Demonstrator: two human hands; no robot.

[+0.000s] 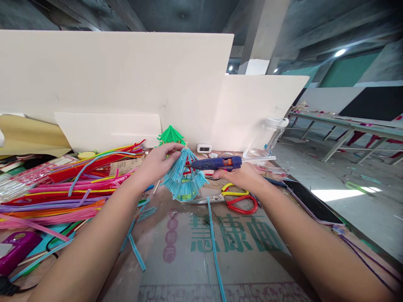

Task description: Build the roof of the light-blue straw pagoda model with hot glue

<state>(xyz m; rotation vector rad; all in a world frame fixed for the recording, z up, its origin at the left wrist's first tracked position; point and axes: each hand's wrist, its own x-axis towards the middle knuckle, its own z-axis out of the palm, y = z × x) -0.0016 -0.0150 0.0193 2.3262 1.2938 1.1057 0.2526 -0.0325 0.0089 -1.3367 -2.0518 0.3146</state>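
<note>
A light-blue tiered pagoda model (pixel 182 178), built of pipe-cleaner strips, stands upright near the middle. My left hand (pixel 165 159) is closed at its upper left side, fingers gripping near the top of the roof. In my right hand (pixel 241 174) is a dark blue glue gun (pixel 217 163), a clear glue stick jutting from its back. Its nozzle points left and reaches the pagoda's upper tier; whether it touches is unclear. Scissors (pixel 231 199) with yellow and red handles lie just below. A long blue pipe cleaner (pixel 215 251) runs toward me. Behind stands a green pagoda roof (pixel 171 134).
Bundles of coloured pipe cleaners (pixel 78 180) cover the left side, with a purple device (pixel 19 251) in front. Cut blue pieces (pixel 137 251) lie near my left forearm. A small white digital clock (pixel 204 148), a clear jug (pixel 266 138) and a phone (pixel 313 201) sit behind and right.
</note>
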